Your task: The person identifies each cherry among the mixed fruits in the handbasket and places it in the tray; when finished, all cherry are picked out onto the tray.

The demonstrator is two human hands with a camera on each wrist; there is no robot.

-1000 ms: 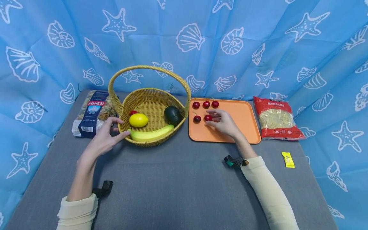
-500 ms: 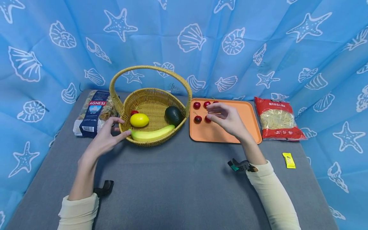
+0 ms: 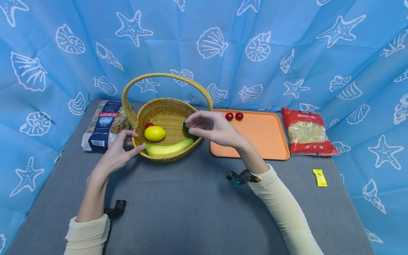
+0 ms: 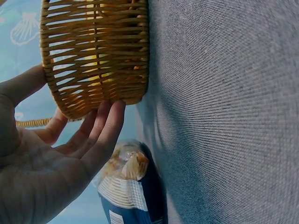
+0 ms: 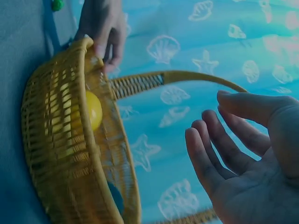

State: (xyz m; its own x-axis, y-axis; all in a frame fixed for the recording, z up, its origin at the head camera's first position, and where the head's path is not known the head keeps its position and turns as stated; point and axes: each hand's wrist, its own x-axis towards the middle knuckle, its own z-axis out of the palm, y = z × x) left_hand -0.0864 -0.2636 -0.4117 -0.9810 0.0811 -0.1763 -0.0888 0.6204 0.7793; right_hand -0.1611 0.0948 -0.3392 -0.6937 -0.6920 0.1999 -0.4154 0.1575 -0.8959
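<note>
With thumb and fingers at the left rim, my left hand [image 3: 115, 152] holds the wicker basket [image 3: 172, 122]; in the left wrist view its fingers [image 4: 112, 121] press the woven outer wall. Inside the basket lie a lemon [image 3: 155, 133], a yellow-green banana [image 3: 169, 148], a small red fruit [image 3: 148, 125] and a dark avocado [image 3: 185, 130], partly hidden. Above the basket's right side hovers my right hand [image 3: 220, 129], its fingers loosely bent, thumb apart and nothing held. Two cherries [image 3: 229, 116] show at the back of the orange tray [image 3: 261, 138], whose left part the hand covers.
An AGNESI pasta bag [image 3: 105, 122] lies left of the basket, close to my left hand. Right of the tray are a red noodle bag [image 3: 307, 132] and a small yellow packet [image 3: 319, 177]. The basket's tall handle [image 3: 165, 74] arches overhead. A blue shell-print curtain [image 3: 210, 63] hangs behind.
My right hand has let go of a cherry on the tray, lifted, and moved left over the basket's right side. My left hand stays on the basket.
</note>
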